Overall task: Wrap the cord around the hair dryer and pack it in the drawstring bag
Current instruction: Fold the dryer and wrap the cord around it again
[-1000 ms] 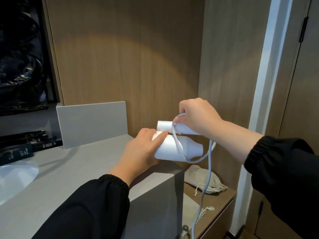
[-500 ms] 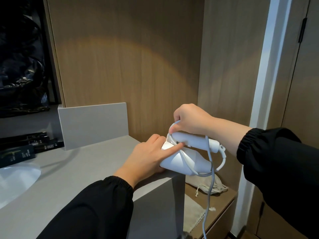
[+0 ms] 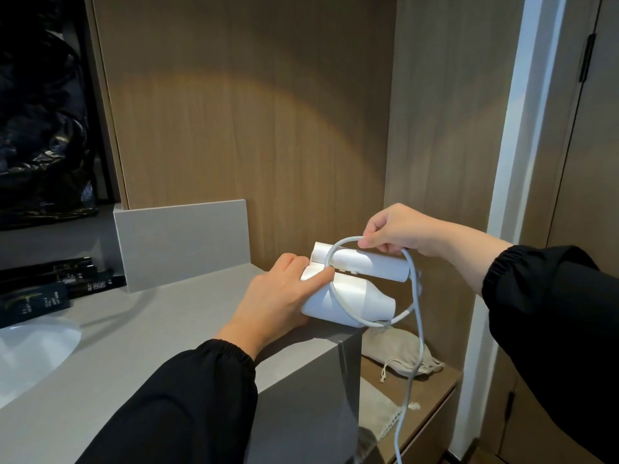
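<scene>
A white folded hair dryer [image 3: 348,298] lies at the right end of the grey counter [image 3: 140,333], its nozzle sticking out past the edge. My left hand [image 3: 278,299] grips its rear end and steadies it. My right hand [image 3: 392,231] pinches the pale cord [image 3: 417,333] just above the folded handle, holding a loop that runs over the handle and under the barrel. The remaining cord hangs down past the counter edge. A beige drawstring bag [image 3: 395,353] lies on the lower wooden shelf [image 3: 435,386] under the dryer.
A white sink basin [image 3: 30,356] sits at the left of the counter. Black boxes [image 3: 57,286] lie along the back left beside a grey backsplash panel [image 3: 182,244]. Wood panels rise behind, and a door frame stands to the right. A pale cloth [image 3: 378,420] lies on the shelf front.
My right hand has lifted the cord up over the folded handle, and the loop around the dryer has opened wider. My left hand has stayed on the dryer's rear end.
</scene>
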A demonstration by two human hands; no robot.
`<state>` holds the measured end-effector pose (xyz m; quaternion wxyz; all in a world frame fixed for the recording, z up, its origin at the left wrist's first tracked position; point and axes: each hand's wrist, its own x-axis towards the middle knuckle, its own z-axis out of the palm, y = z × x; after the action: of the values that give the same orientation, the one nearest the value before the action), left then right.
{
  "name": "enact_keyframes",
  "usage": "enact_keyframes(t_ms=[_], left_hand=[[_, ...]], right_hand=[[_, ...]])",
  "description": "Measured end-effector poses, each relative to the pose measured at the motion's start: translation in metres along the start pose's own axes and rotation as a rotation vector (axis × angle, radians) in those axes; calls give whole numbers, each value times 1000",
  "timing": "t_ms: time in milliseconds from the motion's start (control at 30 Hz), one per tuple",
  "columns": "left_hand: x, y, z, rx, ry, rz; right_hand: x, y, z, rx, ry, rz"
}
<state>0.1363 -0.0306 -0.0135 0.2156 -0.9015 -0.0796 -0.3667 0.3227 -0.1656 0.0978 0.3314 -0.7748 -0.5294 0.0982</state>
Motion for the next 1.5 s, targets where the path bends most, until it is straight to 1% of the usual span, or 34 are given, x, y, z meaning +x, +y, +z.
enact_keyframes(t_ms=[100,167,300,367,400,433,500,633,667,700,767,867,933,1000,1167,1233,1367,1500], left_hand=[[0,-2,-2,10,-11,10],[0,-2,-3,14,0,24],[-1,-5,-4,8,13,14],[-2,-5,-6,0,41,26],[-2,-5,-7,-5,63,36],[-2,-4,-8,-13,90,45],[-2,-3,-10,-51,136,40],[-5,-4,-9,-187,168,-48],[-6,-3,-9,-217,162,-77],[-7,-3,-8,-252,154,-115],[-7,-2,-8,-320,150,-221],[-9,-2,-9,-392,167,-416],[-10,-4,-9,-414,167,-531],[-11,-8,-8,-422,145,-609],[-11,-8,-8,-359,106,-646],[-11,-8,-8,-331,88,-657],[-10,-10,-7,-269,54,-705],[-11,-12,-7,-200,15,-722]], right_hand=[[2,10,-6,85,-80,57],[4,17,-8,95,-95,91],[7,29,-8,-43,16,117],[5,30,-7,-74,27,135],[5,32,-8,-49,10,142],[4,32,-7,6,-10,145],[2,35,-10,190,-38,136],[2,45,-12,608,-63,161],[3,47,-10,658,-65,169],[5,48,-5,657,-76,166],[5,49,7,611,-108,150],[-1,48,18,557,-141,179],[-5,51,26,458,-141,165],[-7,52,36,325,-132,134],[-7,39,69,-84,-49,71],[-6,33,82,-210,-6,46],[-14,15,98,-409,17,10],[-22,-6,110,-462,28,-55]])
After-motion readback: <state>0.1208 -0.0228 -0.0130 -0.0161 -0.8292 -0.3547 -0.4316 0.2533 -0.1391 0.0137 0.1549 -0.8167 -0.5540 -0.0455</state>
